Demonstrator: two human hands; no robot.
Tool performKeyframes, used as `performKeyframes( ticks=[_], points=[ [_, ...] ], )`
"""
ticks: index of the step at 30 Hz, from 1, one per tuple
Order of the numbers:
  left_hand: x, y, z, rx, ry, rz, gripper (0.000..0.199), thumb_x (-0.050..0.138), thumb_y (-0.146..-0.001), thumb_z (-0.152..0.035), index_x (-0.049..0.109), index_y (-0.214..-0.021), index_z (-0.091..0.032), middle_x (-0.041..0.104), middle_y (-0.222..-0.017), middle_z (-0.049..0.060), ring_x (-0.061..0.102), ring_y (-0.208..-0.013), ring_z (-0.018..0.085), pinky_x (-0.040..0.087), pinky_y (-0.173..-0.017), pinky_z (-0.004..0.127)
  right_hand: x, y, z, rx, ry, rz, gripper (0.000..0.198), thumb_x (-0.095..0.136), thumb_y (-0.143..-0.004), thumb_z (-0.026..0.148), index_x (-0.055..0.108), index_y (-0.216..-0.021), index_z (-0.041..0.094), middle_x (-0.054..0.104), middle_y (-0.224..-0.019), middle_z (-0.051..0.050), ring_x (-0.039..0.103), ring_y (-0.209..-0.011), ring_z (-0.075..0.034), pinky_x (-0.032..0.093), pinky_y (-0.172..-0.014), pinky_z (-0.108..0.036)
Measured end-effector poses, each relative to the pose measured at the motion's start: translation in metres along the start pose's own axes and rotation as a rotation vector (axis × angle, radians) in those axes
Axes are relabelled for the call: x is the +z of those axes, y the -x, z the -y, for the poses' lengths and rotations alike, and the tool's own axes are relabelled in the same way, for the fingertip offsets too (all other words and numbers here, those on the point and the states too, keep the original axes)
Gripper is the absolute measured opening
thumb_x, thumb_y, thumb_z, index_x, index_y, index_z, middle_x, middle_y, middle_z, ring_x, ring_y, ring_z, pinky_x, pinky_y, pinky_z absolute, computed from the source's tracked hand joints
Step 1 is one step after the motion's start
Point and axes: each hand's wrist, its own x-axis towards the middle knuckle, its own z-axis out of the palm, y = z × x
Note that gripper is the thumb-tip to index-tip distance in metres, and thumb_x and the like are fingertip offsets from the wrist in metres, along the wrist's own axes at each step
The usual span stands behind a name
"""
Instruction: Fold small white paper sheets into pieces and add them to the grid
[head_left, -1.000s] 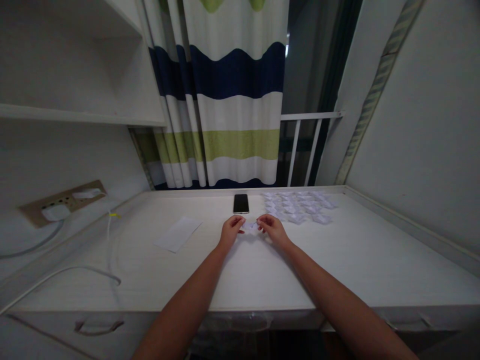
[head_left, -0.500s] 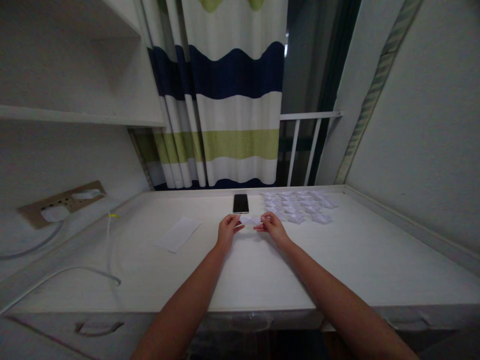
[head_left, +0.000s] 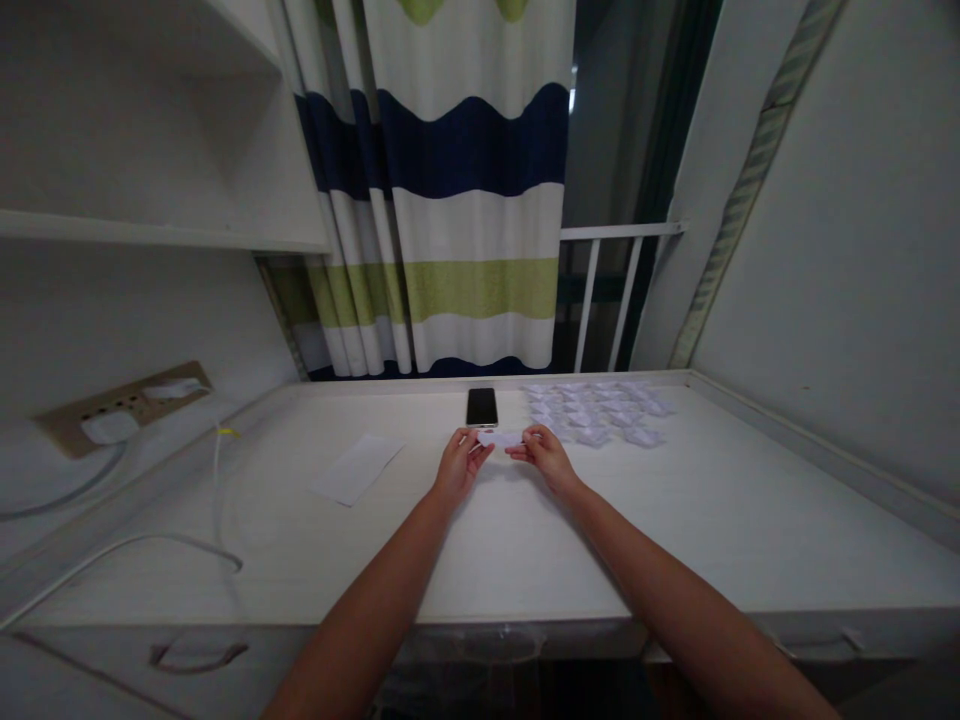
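Observation:
A small piece of folded white paper is stretched between my two hands, just above the desk. My left hand pinches its left end between thumb and fingers. At its right end, my right hand grips it the same way, with the lower fingers curled beneath. Right behind the paper lies a dark phone, flat on the desk. Several folded white paper pieces sit in rows beyond my right hand. To the left of my left hand rests a flat sheet of white paper.
The white desk reaches back to a striped curtain and a white railing. On the left, a wall socket panel holds plugs, and a white cable trails over the desk. A shelf juts out above.
My left fingers have shifted slightly in along the paper, and the paper has tilted a little. The right hand stays nearly where it was.

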Motion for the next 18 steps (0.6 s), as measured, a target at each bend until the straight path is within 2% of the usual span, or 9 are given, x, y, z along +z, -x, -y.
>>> performKeyframes(
  ticks=[5, 9, 13, 18],
  points=[
    [0.000, 0.000, 0.001, -0.011, 0.000, -0.002, 0.021, 0.061, -0.068, -0.029, 0.044, -0.066, -0.017, 0.063, -0.076, 0.000, 0.059, -0.071, 0.008, 0.048, -0.077, 0.025, 0.001, 0.002, 0.002, -0.050, 0.064, 0.010, 0.036, 0.060, -0.060, 0.048, 0.040, -0.074, 0.020, 0.054, -0.055, 0.006, 0.062, -0.056, -0.014, 0.048, -0.054, -0.026],
    [0.001, 0.002, 0.001, -0.031, 0.010, 0.008, 0.021, 0.063, -0.066, -0.027, 0.044, -0.065, -0.016, 0.062, -0.073, 0.000, 0.060, -0.070, 0.008, 0.049, -0.075, 0.025, 0.001, 0.005, 0.006, -0.114, 0.238, 0.014, 0.038, 0.066, -0.054, 0.041, 0.047, -0.079, 0.019, 0.053, -0.058, 0.005, 0.051, -0.046, -0.008, 0.038, -0.041, -0.019],
    [0.003, 0.004, 0.001, -0.067, 0.006, 0.042, 0.021, 0.064, -0.065, -0.025, 0.045, -0.065, -0.016, 0.063, -0.073, 0.001, 0.060, -0.069, 0.009, 0.048, -0.073, 0.024, 0.001, 0.007, 0.009, -0.113, 0.379, 0.018, 0.037, 0.067, -0.053, 0.038, 0.058, -0.081, 0.016, 0.057, -0.068, 0.001, 0.045, -0.045, -0.006, 0.036, -0.042, -0.020],
    [0.004, 0.005, -0.001, -0.092, 0.009, 0.067, 0.021, 0.066, -0.062, -0.025, 0.048, -0.064, -0.015, 0.063, -0.074, 0.003, 0.060, -0.070, 0.011, 0.048, -0.072, 0.026, -0.001, 0.007, 0.010, -0.092, 0.431, 0.037, 0.034, 0.067, -0.054, 0.039, 0.064, -0.076, 0.014, 0.059, -0.062, 0.000, 0.045, -0.044, -0.007, 0.035, -0.043, -0.021]
  ],
)
